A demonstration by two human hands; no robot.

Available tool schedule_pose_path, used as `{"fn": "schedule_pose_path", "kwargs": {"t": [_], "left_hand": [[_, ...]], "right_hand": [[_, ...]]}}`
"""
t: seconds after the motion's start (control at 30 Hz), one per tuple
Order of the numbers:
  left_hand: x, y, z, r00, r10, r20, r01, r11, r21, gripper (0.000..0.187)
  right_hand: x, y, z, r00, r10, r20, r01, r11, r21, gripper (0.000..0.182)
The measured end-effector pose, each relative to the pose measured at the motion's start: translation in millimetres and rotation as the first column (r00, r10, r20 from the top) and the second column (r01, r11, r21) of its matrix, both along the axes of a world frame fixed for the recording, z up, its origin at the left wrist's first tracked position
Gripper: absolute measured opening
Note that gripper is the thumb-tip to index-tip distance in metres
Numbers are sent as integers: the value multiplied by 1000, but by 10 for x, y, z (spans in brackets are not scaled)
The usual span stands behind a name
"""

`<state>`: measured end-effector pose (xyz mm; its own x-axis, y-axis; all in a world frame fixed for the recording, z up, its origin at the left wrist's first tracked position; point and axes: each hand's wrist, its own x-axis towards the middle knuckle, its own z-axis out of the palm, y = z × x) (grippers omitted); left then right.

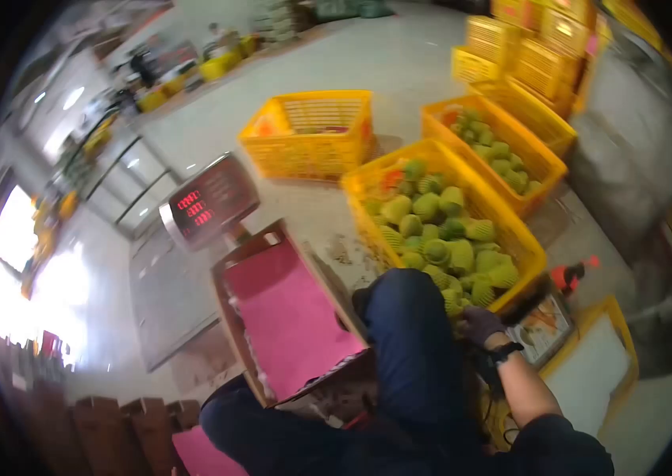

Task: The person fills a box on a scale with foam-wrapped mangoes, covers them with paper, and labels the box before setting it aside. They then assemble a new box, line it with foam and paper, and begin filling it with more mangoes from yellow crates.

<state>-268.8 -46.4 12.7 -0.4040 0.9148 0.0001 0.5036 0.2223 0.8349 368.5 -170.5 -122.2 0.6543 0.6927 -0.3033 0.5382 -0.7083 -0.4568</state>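
Note:
My right hand (482, 324), in a dark glove with a black band at the wrist, is at the near corner of a yellow crate (530, 262). Its fingers look curled around a green fruit in a yellow foam net (453, 305), though blur hides the fingertips. Many such net-wrapped green fruits (429, 208) fill the crate. My left hand is not in view. In front of my knees, a cardboard box (316, 278) lined with a pink sheet (292, 309) lies tilted.
A scale display (209, 202) with red digits stands behind the box. Another crate of fruit (502, 159) stands farther right, a yellow crate (304, 147) beyond, and stacked crates (542, 59) at the back. A red-handled tool (572, 274) and a tray (621, 349) lie at right.

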Motion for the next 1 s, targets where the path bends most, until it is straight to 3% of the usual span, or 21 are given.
{"fn": "schedule_pose_path", "kwargs": {"t": [0.07,0.1,0.13,0.2,0.23,0.27,0.3,0.33,0.4,0.5,0.53,0.57,0.6,0.7,0.73,0.83,0.87,0.9,0.93,0.97,1.0], "left_hand": [[552,584,52,951,-305,54,306,952,-16,87],[775,807,51,901,-426,83,430,902,-47,91],[911,1166,-342,893,-445,-61,445,860,249,49],[1476,1491,-343,801,-575,-169,593,800,89,59],[1527,1761,-611,786,-586,-198,606,794,56,74],[1534,2005,-844,826,-560,-72,554,828,-82,70],[1578,2163,-992,862,-505,42,500,835,-230,67],[1631,2272,-1145,865,-501,34,493,835,-244,67],[1672,2445,-1345,820,-458,344,568,730,-380,52],[1978,2395,-1098,845,-474,246,533,729,-428,40],[1871,2431,-1177,828,-545,135,549,737,-393,38],[1791,2464,-1269,793,-608,23,573,734,-364,36],[1856,2455,-1203,810,-585,51,548,722,-423,36],[1928,2472,-1158,842,-528,110,517,733,-443,35],[1936,2498,-1157,789,-605,-105,495,728,-474,36],[1915,2530,-1137,665,-693,-278,521,698,-491,44],[1951,2485,-1153,658,-705,-265,541,687,-484,44],[2130,2363,-1000,645,-605,-467,549,792,-268,50],[2314,2243,-843,639,-452,-622,558,829,-30,56],[2470,2169,-685,775,-522,-355,569,821,35,62],[2650,2063,-470,778,-626,-50,627,778,23,60]], "right_hand": [[-104,-10,-140,945,283,164,-246,945,-216,30],[-162,-5,-133,954,253,161,-214,951,-225,30],[-224,24,-124,932,296,210,-232,931,-282,30],[-209,106,-91,908,334,252,-239,908,-344,29],[-134,166,-68,953,273,129,-218,918,-330,31],[-25,233,-68,977,212,2,-201,926,-320,32],[108,300,-101,976,216,-10,-207,922,-327,32],[269,372,-135,996,88,-12,-89,975,-203,32],[588,571,-189,998,-45,39,47,997,-60,35],[1051,998,-454,954,152,259,-124,985,-121,45],[1134,1195,-555,951,194,240,-174,979,-102,45],[1208,1369,-632,900,303,313,-233,942,-242,48],[1264,1528,-691,831,409,378,-262,886,-382,52],[1443,1803,-980,846,485,222,-360,826,-433,58],[1501,1852,-972,837,496,231,-371,825,-426,58],[1569,1806,-790,852,509,121,-403,786,-469,65],[1553,1735,-720,936,317,149,-284,936,-206,68],[1538,1624,-627,985,111,130,-120,991,66,72],[1482,1513,-523,995,57,81,-85,906,414,66],[1364,1412,-363,999,27,-41,6,761,649,62],[1199,1267,-94,965,54,-256,138,728,672,61]]}}
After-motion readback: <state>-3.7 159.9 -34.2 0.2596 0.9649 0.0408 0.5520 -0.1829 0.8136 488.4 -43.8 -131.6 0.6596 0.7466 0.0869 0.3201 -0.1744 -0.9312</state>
